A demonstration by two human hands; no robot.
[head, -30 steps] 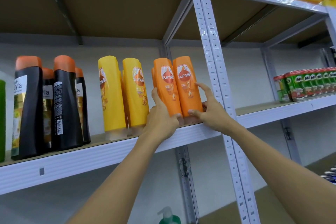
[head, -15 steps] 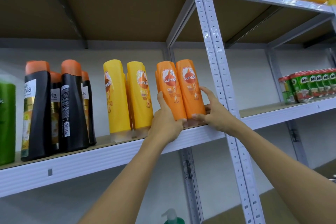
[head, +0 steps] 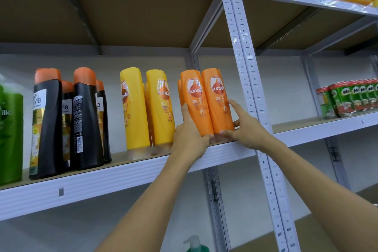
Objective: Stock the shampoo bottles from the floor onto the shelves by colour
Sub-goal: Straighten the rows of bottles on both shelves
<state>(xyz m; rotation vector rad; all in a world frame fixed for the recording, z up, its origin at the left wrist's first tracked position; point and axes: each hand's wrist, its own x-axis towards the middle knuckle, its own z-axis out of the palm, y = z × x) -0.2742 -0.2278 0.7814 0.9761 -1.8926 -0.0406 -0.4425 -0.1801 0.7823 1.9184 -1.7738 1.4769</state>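
Squaring up two orange bottles [head: 206, 102] on shelf [head: 122, 172], just left of upright [head: 243, 67]. Left hand [head: 189, 139] curled round left bottle low down, right hand [head: 245, 129] curled round right one's base. Glossy plastic, prob slick and tippy standing on caps, so grip low. Yellow bottles [head: 147, 108] just beside, tight there. More room right of post.

Both forearms bare, no sleeves; hands [head: 190, 137] ungloved, no rings/watch.

Behind the two front orange plastic shampoo bottles [head: 206, 102] between the hands, a third is mostly hidden. Below the forearms, a green pump bottle [head: 195, 246] is cut off by the bottom edge.
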